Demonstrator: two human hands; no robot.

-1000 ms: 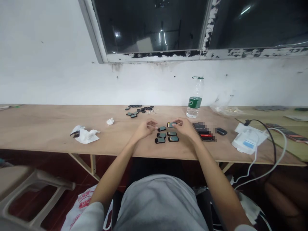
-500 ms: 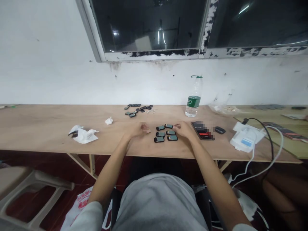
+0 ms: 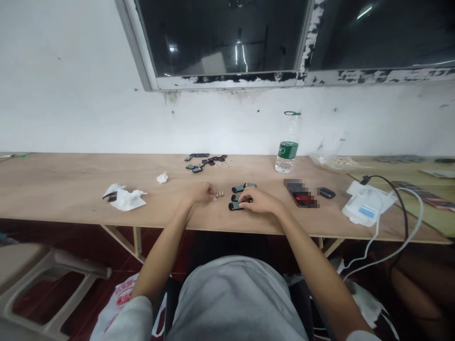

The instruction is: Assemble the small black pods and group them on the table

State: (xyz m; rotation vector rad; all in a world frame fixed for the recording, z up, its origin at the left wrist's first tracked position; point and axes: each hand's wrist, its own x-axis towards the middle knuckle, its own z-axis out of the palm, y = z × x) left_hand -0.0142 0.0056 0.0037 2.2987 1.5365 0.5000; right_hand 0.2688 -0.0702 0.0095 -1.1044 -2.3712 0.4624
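My left hand rests low over the table with its fingers curled together. Small brass-coloured pieces show at its fingertips. My right hand reaches over a group of small black cases with grey-green faces, laid out in two columns. Its thumb and fingers come together above the nearest left case; whatever they hold is too small or hidden. Another case lies at the far left of the group, and one shows just beyond my right fingers. The lower right cases are mostly covered by that hand.
More black cases and small white bits lie near the wall. A water bottle, a phone and a black oval object are to the right, with a cabled white box. Crumpled tissue lies left.
My right hand has moved left and nearer, from beside the far right case to over the near cases. The left hand shifted slightly, and more brass-coloured pieces show at its fingertips.
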